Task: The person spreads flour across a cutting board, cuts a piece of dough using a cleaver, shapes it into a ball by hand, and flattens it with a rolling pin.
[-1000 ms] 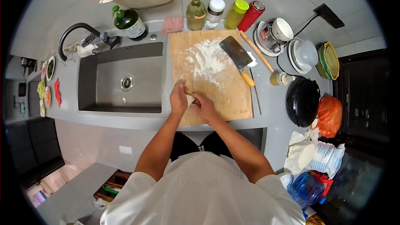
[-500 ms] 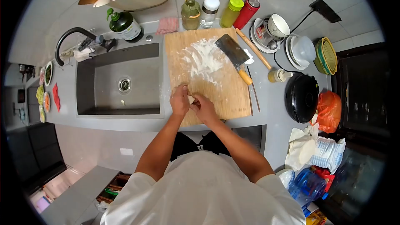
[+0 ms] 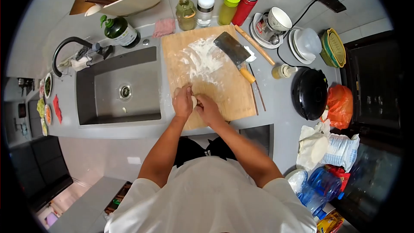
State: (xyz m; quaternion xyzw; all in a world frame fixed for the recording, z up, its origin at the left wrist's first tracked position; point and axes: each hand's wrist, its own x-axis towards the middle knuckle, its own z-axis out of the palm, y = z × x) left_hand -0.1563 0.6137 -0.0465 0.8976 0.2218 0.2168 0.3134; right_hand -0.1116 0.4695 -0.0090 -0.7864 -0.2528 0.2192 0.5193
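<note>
A small piece of pale dough [image 3: 194,101] is held between my two hands above the near part of the wooden board [image 3: 237,99]. My left hand [image 3: 183,102] is closed around its left side. From the right, my right hand [image 3: 208,109] pinches the dough with curled fingers. Much of the dough is hidden by my fingers. White flour [image 3: 202,60] is spread over the board beyond my hands. To the right of the flour lies a cleaver [image 3: 232,48] with a yellowish wooden handle, its blade pointing away to the left.
Left of the board is a sink [image 3: 161,86] with a black faucet [image 3: 71,41]. A rolling pin [image 3: 254,45] and chopsticks [image 3: 258,88] lie along the board's right side. Bottles [image 3: 205,11] line the wall. Bowls [image 3: 279,19], a black round appliance [image 3: 309,94] and a flour bag [image 3: 343,151] stand right.
The camera view has turned slightly, so the counter things appear shifted left. Both hands stay on the dough, with a small change in finger position.
</note>
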